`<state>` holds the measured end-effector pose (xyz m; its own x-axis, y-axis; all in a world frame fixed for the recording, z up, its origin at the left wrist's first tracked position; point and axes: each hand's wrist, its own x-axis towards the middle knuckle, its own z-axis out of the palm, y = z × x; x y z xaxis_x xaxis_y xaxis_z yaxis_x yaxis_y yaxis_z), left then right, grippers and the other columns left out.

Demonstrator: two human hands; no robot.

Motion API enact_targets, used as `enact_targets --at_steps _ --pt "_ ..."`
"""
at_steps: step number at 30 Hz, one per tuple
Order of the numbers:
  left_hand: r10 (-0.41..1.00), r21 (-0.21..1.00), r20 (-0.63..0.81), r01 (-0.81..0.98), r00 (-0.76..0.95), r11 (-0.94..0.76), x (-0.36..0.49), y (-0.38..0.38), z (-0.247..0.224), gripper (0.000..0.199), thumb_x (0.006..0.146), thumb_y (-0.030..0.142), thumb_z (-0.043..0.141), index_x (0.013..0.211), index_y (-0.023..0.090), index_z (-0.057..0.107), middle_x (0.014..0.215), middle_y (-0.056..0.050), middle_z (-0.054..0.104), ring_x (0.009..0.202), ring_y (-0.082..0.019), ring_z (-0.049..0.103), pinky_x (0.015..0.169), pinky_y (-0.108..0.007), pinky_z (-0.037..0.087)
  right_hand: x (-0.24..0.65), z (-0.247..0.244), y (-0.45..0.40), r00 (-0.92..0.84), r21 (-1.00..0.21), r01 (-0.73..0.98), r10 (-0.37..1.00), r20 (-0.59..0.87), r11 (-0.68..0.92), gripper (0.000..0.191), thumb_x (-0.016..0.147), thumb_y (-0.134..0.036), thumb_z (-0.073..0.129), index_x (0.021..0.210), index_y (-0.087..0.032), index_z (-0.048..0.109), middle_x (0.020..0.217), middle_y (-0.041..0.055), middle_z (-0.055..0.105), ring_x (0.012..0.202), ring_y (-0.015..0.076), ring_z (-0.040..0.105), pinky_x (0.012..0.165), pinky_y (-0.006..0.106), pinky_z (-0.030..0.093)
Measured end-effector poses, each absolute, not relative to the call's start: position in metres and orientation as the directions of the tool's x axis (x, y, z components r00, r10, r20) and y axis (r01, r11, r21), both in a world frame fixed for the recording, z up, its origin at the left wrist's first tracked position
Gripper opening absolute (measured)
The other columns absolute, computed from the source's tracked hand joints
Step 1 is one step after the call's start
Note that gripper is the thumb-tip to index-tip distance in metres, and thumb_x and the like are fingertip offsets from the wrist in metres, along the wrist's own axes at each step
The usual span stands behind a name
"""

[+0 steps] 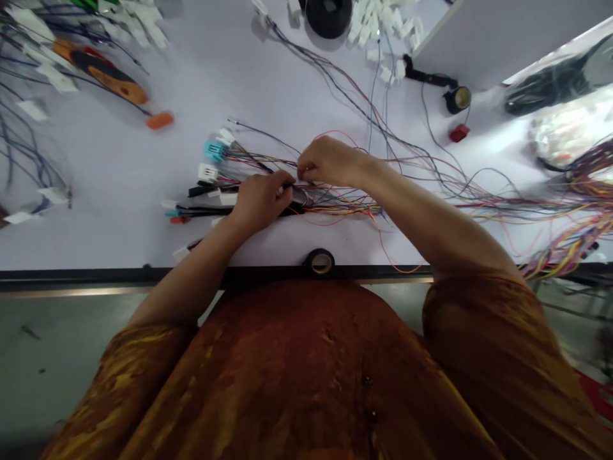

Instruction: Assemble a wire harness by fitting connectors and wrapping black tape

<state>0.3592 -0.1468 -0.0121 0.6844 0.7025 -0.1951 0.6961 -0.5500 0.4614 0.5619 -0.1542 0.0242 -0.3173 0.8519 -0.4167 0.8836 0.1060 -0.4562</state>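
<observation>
A long bundle of thin coloured wires point(345, 209) lies across the white table, with connectors at its left end. Among these are a light blue connector point(215, 151) and a white connector point(207, 172). My left hand point(262, 199) rests over the bundle just right of the connectors, its fingers closed around some wires. Close by on the right, my right hand point(326, 161) is pinched on the wires, fingertips pointing left and down. A loose dark wire point(263, 133) with a bare terminal runs above the hands.
A black tape roll point(320, 262) sits at the table's front edge point(268, 275). An orange-and-black tool point(103, 71) lies at the upper left among tagged wires. Another black roll point(328, 14) and white connectors point(371, 19) are at the back. A grey panel point(498, 38) stands at the upper right.
</observation>
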Motion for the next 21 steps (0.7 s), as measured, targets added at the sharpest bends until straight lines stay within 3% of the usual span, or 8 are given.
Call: enact_targets --at_steps 5,8,11,16,21 --pt "0.681 0.490 -0.196 0.672 0.705 -0.555 0.357 -0.145 -0.014 0.032 0.094 0.031 0.051 0.116 0.023 0.072 0.094 -0.008 0.077 0.084 -0.024 0.071 0.078 -0.034 0.047 0.582 0.022 -0.153 -0.257 -0.481 0.876 0.884 -0.390 0.042 0.015 0.090 -0.025 0.067 0.087 -0.021 0.081 0.080 0.0011 0.075 0.080 0.0156 0.064 0.078 0.034 0.042" --pt "0.682 0.513 -0.182 0.660 0.709 -0.549 0.356 -0.144 -0.016 0.031 0.093 0.031 0.052 0.116 0.023 0.071 0.092 -0.007 0.077 0.081 -0.023 0.070 0.077 -0.033 0.046 0.589 0.026 -0.165 -0.279 -0.463 0.883 0.883 -0.377 0.082 0.016 0.092 -0.026 0.066 0.087 -0.021 0.080 0.081 0.0001 0.073 0.079 0.0142 0.063 0.078 0.034 0.041" --pt "0.686 0.536 -0.174 0.653 0.706 -0.535 0.354 -0.143 -0.018 0.031 0.093 0.032 0.053 0.116 0.023 0.071 0.090 -0.006 0.076 0.081 -0.023 0.069 0.078 -0.033 0.047 0.586 0.035 -0.183 -0.306 -0.379 0.914 0.855 -0.418 0.142 0.018 0.093 -0.024 0.062 0.092 -0.022 0.080 0.090 0.0018 0.072 0.086 0.0165 0.063 0.076 0.032 0.039" --pt "0.652 0.602 -0.175 0.604 0.738 -0.522 0.351 -0.140 -0.018 0.033 0.092 0.031 0.053 0.117 0.022 0.072 0.104 -0.008 0.077 0.087 -0.023 0.069 0.082 -0.034 0.048 0.568 0.041 -0.206 -0.215 -0.202 0.970 0.870 -0.443 0.137 0.027 0.099 -0.024 0.051 0.101 -0.020 0.077 0.106 0.0089 0.070 0.094 0.0213 0.063 0.070 0.032 0.036" --pt "0.645 0.655 -0.173 0.575 0.745 -0.489 0.347 -0.135 -0.017 0.034 0.090 0.032 0.053 0.117 0.022 0.072 0.108 -0.007 0.078 0.093 -0.025 0.070 0.083 -0.035 0.049 0.559 0.032 -0.213 -0.208 -0.193 0.970 0.910 -0.359 0.146 0.027 0.100 -0.021 0.046 0.098 -0.019 0.073 0.109 0.0112 0.069 0.096 0.0226 0.061 0.072 0.033 0.037"
